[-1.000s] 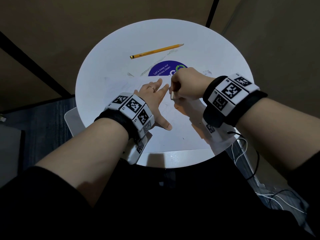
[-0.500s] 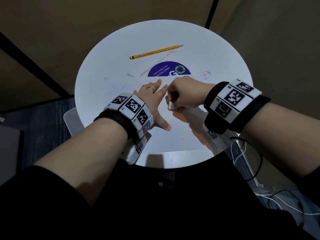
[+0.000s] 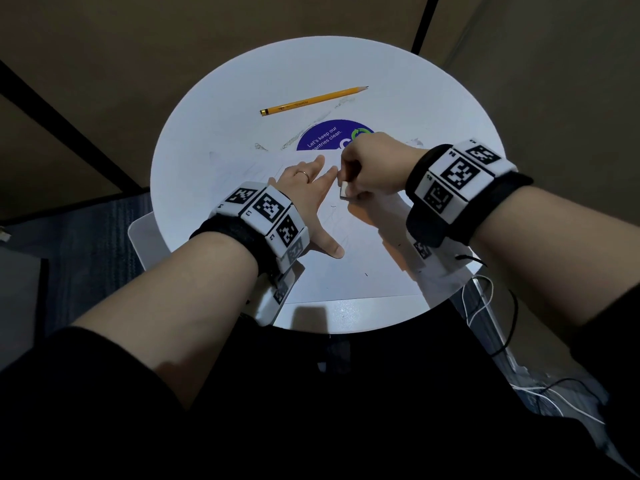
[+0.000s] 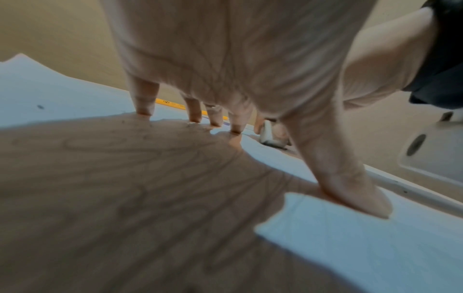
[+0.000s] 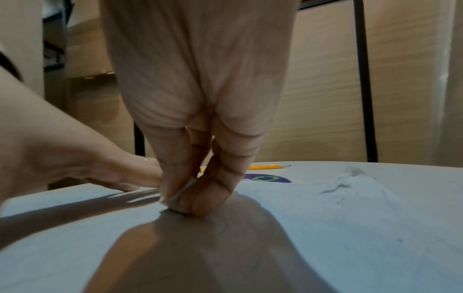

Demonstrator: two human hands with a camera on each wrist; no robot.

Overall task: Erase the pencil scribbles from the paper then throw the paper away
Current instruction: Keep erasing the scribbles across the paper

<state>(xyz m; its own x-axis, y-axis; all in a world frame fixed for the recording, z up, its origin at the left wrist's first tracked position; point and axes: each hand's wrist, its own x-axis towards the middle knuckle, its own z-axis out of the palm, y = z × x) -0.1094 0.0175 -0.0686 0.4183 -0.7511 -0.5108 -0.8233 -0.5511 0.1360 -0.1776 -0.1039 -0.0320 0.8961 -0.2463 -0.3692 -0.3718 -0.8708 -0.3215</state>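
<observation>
A white sheet of paper (image 3: 349,268) with faint pencil lines lies on the round white table (image 3: 214,109). My left hand (image 3: 308,199) lies flat on the paper (image 4: 350,247) with fingers spread, and in the left wrist view my left hand (image 4: 225,79) presses its fingertips (image 4: 144,111) down. My right hand (image 3: 370,168) pinches a small white eraser (image 3: 343,189) and holds it against the sheet, just right of the left index finger. Seen from the right wrist, my right hand (image 5: 198,186) squeezes the eraser (image 5: 179,199) between thumb and fingers on the paper (image 5: 350,228).
A yellow pencil (image 3: 313,100) lies at the far side of the table, also in the right wrist view as the pencil (image 5: 265,167). A round purple sticker (image 3: 329,136) sits beyond the paper. Eraser crumbs (image 3: 311,126) lie near it. White cables (image 3: 481,299) hang off the right edge.
My right hand with the eraser slid toward me over the paper, then back away a little. The left hand stayed flat in place.
</observation>
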